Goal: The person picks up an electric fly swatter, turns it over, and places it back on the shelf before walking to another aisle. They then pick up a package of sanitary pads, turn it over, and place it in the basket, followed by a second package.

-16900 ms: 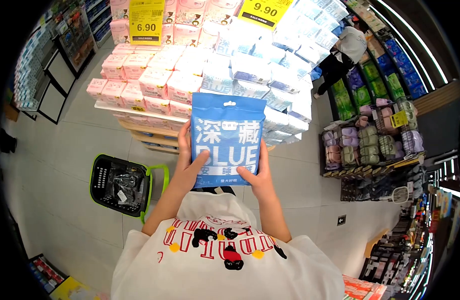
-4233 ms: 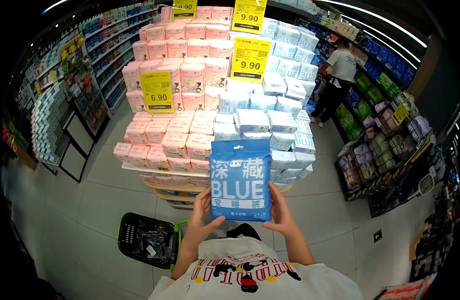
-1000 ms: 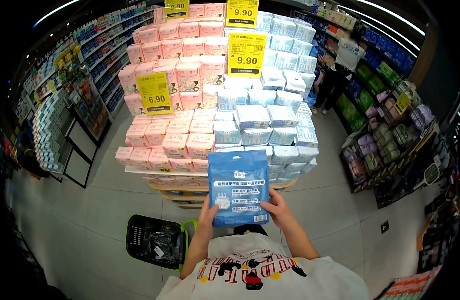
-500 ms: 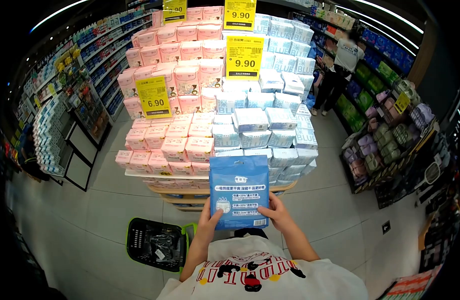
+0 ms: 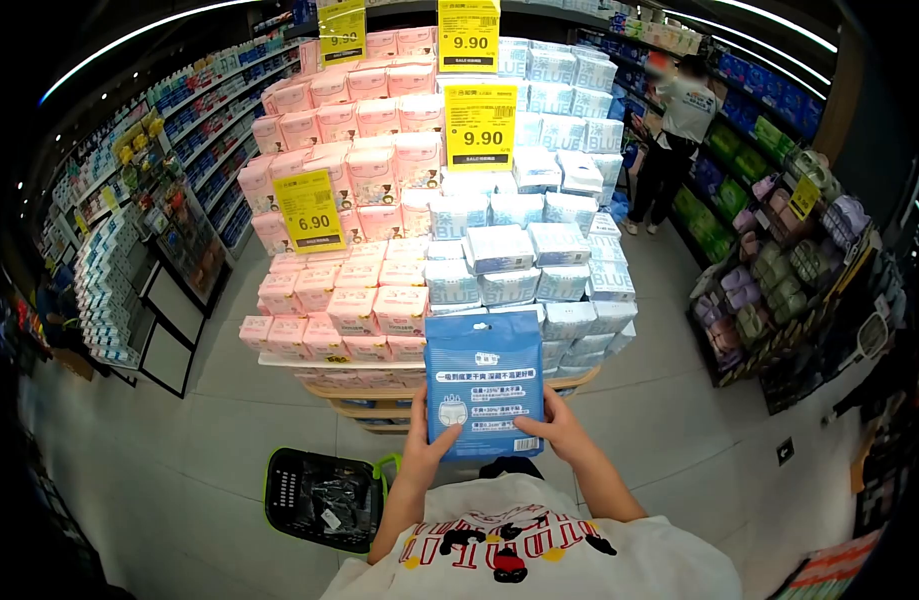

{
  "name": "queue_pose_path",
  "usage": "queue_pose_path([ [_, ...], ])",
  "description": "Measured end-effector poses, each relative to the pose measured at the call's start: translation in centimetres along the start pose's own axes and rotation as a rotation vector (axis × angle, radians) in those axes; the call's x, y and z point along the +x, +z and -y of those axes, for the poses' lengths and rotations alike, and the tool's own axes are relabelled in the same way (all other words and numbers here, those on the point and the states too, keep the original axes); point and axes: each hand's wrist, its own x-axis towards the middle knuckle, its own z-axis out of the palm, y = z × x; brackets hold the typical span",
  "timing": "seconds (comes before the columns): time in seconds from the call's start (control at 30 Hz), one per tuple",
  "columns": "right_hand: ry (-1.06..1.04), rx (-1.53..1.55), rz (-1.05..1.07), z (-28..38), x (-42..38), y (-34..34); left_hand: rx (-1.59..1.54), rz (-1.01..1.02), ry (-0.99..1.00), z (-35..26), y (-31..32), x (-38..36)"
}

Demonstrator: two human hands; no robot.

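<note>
A flat blue package [image 5: 485, 385] with white printing and a barcode is upright in front of my body. My left hand [image 5: 428, 435] grips its left edge, the thumb on the printed face. On the right edge, my right hand [image 5: 552, 428] holds it the same way, thumb across the lower part. Both hands' other fingers are mostly hidden behind the package. Just beyond it stands a stepped display of pink packs [image 5: 354, 310] on the left and light blue and white packs [image 5: 499, 248] on the right.
A black basket with a green rim [image 5: 324, 500] is on the floor at lower left. Yellow price signs [image 5: 480, 128] stand on the display. Another person [image 5: 679, 120] is by the right-hand shelves. A slipper rack [image 5: 779, 280] stands at right.
The view has shifted slightly, so the display and basket appear a little lower, the basket also further right. Both hands still hold the blue package.
</note>
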Motion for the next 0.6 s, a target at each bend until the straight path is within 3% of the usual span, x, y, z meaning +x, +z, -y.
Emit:
queue_pose_path([
  [0.6,-0.040,-0.075,-0.045,0.7,-2.2,1.5,-0.100,0.047,0.011,0.0,0.2,-1.3],
])
